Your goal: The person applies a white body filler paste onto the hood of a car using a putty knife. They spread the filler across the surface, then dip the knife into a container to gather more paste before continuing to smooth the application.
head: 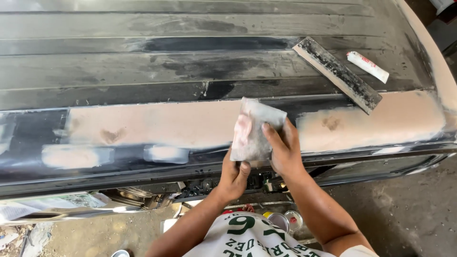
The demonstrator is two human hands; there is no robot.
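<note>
A: Hands?
B: Both gripping the sandpaper sheet (256, 131). Left hand (234, 177) is pinching its bottom edge, right hand (283, 151) is clamping the right edge, at the car roof (143, 62) edge over the filler strip (157, 124).
A: Room?
B: Filler is running open to the left. Putty board (337, 74) and tube (367, 66) are lying up right, well apart.
</note>
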